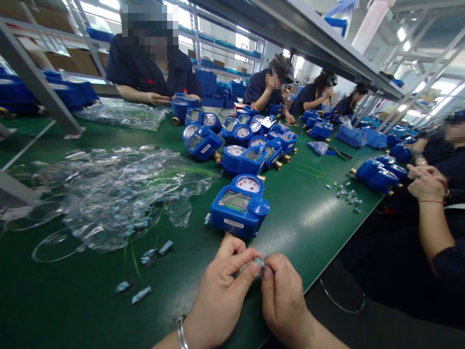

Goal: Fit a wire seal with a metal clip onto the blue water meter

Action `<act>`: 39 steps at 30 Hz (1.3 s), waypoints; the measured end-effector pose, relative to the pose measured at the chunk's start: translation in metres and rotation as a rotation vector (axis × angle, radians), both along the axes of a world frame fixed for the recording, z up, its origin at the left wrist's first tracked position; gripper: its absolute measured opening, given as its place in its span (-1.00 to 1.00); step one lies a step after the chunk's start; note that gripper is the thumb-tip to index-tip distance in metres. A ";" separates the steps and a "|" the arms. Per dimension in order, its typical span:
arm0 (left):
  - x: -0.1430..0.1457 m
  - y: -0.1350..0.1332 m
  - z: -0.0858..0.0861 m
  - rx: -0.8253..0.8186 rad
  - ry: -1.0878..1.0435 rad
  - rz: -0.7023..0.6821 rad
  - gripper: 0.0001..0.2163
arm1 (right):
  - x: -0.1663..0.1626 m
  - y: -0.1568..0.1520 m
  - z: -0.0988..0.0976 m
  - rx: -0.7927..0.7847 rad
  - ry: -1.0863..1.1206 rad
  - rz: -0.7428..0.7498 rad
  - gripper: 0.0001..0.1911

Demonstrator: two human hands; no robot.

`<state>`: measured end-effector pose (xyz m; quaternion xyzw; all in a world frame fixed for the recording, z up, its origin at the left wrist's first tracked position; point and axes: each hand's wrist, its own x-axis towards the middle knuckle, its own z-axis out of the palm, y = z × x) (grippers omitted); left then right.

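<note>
Two fingertip pinches hold one small clear clip [256, 264]: my left hand [221, 288] and right hand [283, 298] close on it from either side, steadying it above the tabletop [308, 232], just before the nearest meter [240, 206].

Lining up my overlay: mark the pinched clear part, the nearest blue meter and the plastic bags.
small clear part [257, 264]: head view, exposed end.
nearest blue meter [235, 200]: head view, display window.
plastic bags [109, 194]: head view, crumpled middle.

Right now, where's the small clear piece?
Head view, bottom centre: the small clear piece is pinched between left hand and right hand, just in front of the closest blue meter.
</note>
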<state>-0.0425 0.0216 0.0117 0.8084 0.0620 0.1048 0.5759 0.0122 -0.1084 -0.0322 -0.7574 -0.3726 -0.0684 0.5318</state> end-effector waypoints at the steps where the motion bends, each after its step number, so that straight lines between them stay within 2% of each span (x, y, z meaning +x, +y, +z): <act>1: 0.000 0.000 0.000 0.000 0.000 -0.004 -0.80 | 0.000 0.001 0.003 0.030 0.195 0.053 -0.86; 3: 0.000 0.001 0.000 0.006 -0.006 -0.014 -0.78 | 0.001 0.003 0.009 0.087 0.651 0.231 -0.75; 4: 0.001 0.002 0.000 0.006 -0.009 -0.018 -0.77 | 0.001 0.003 0.012 0.107 0.803 0.305 -0.71; 5: 0.001 0.002 0.000 0.004 -0.009 -0.017 -0.77 | 0.002 0.003 0.014 0.104 0.850 0.342 -0.71; 6: 0.002 0.003 0.000 -0.001 -0.006 -0.013 -0.77 | 0.001 0.003 0.014 0.081 0.781 0.327 -0.73; 9: 0.003 0.002 0.001 -0.014 -0.003 -0.005 -0.79 | 0.002 0.001 0.011 -0.028 0.195 0.115 -0.84; 11: 0.003 0.001 0.002 -0.008 -0.006 -0.014 -0.80 | 0.003 0.000 0.008 -0.085 -0.032 0.078 -0.84; 15: 0.003 0.001 0.003 -0.027 -0.004 -0.025 -0.80 | 0.005 -0.002 0.007 -0.143 -0.014 0.164 -0.83; 20: 0.003 0.001 0.002 -0.034 0.009 -0.002 -0.77 | 0.004 -0.003 0.000 -0.122 -0.250 0.025 -0.74; 22: 0.003 0.001 0.001 -0.025 0.014 -0.002 -0.78 | 0.003 -0.003 -0.003 -0.088 -0.295 -0.029 -0.76; 23: 0.003 0.000 0.002 -0.020 0.016 -0.004 -0.78 | 0.003 -0.002 -0.003 -0.067 -0.272 -0.042 -0.81; 25: 0.003 0.000 0.002 -0.012 0.019 -0.015 -0.78 | 0.002 0.000 0.000 -0.004 -0.026 -0.008 -0.85; 28: 0.003 0.000 0.001 -0.008 0.003 -0.027 -0.78 | 0.000 0.004 0.006 0.051 0.480 0.139 -0.66; 29: 0.002 0.001 0.000 -0.013 -0.006 -0.023 -0.78 | 0.000 0.005 0.008 0.055 0.572 0.170 -0.64; 31: 0.002 0.001 -0.001 -0.030 -0.018 0.004 -0.80 | -0.002 0.005 0.008 0.037 0.526 0.165 -0.67; 35: 0.003 0.001 -0.003 -0.038 -0.017 0.027 -0.82 | 0.000 0.001 0.003 -0.015 0.110 0.059 -0.79; 37: 0.004 0.001 -0.003 -0.021 -0.008 0.010 -0.80 | 0.003 0.001 0.002 0.032 0.214 0.083 -0.80; 39: 0.004 0.001 -0.003 0.005 0.000 -0.002 -0.78 | 0.006 0.004 0.002 0.090 0.493 0.175 -0.71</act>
